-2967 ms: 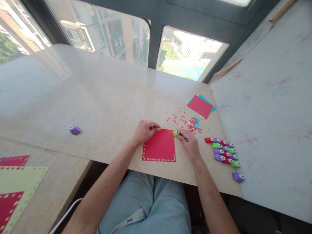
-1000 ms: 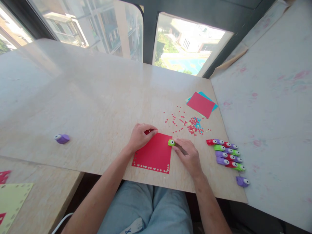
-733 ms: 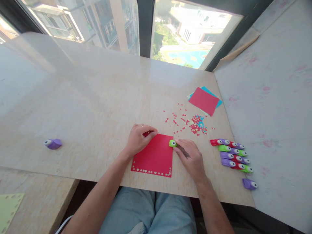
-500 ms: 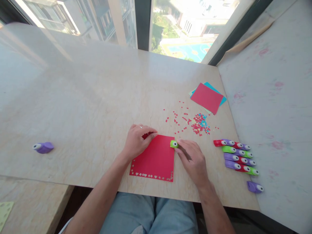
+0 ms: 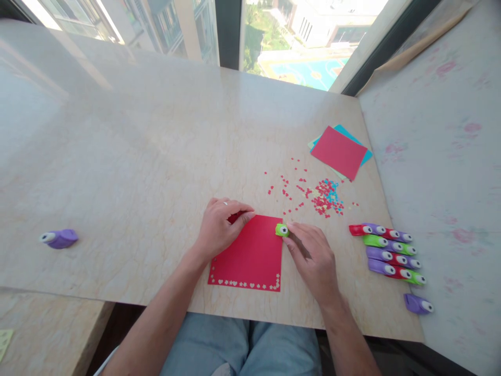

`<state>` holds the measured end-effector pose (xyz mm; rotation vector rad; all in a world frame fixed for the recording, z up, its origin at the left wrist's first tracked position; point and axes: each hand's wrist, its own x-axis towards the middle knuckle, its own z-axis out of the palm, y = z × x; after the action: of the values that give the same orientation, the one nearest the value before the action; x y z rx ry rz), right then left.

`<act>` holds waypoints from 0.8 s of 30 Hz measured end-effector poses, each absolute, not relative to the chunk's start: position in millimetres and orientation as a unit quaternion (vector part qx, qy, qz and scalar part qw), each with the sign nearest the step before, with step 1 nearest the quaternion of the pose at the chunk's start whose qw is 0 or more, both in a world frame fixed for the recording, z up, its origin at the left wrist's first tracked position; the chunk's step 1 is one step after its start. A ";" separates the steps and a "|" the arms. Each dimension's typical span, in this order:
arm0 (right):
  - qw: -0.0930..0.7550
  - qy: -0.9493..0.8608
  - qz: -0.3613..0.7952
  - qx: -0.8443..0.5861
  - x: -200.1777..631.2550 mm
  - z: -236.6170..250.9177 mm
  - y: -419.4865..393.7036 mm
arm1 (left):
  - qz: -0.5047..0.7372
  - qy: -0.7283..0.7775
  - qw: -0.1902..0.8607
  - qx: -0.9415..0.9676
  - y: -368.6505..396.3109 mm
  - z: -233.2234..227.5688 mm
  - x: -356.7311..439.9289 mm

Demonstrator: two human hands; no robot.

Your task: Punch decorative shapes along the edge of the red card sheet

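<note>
Red paper sheet [image 5: 246, 250]: lay flat near the front edge of the marble table [image 5: 136, 156], its near edge already carrying a row of punched shapes.
Green punch [image 5: 281, 230]: sat on the sheet's right edge near the far corner, star window facing up.
Right hand [image 5: 313, 258]: fingers closed around the green punch from the right side.
Left hand [image 5: 221, 227]: fingers curled, pressing the sheet's far left corner down.
Doing it well: the paper probably needed seating fully in the punch slot, edge square, before a straight downward press, with the left hand pinning the sheet against sliding.
Spacing: matching the near row's gaps looked sensible.
Nearby: spare punches [image 5: 387, 250] lay in a row to the right; confetti scraps [image 5: 323, 196] lay beyond the sheet.
</note>
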<state>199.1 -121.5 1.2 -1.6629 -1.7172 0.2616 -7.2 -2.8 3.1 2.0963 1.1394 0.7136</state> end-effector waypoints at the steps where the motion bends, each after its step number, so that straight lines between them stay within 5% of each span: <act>1: 0.361 -0.665 0.102 -0.646 199.2 1.2 -121.5 | 0.270 0.435 0.320 0.797 -2.6 2.8 -7.2; 14: 0.380 -0.651 0.105 -0.649 198.9 -0.2 -121.9 | 0.274 0.426 0.312 0.804 -1.6 1.2 -7.3; 24: 0.468 -0.446 0.271 -0.713 208.1 6.8 -117.1 | 0.291 0.424 0.321 0.795 -1.5 2.1 -6.2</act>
<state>208.1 -117.1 6.8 -1.7497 -1.0949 0.6649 -6.2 -1.5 2.1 2.0896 1.1135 0.7658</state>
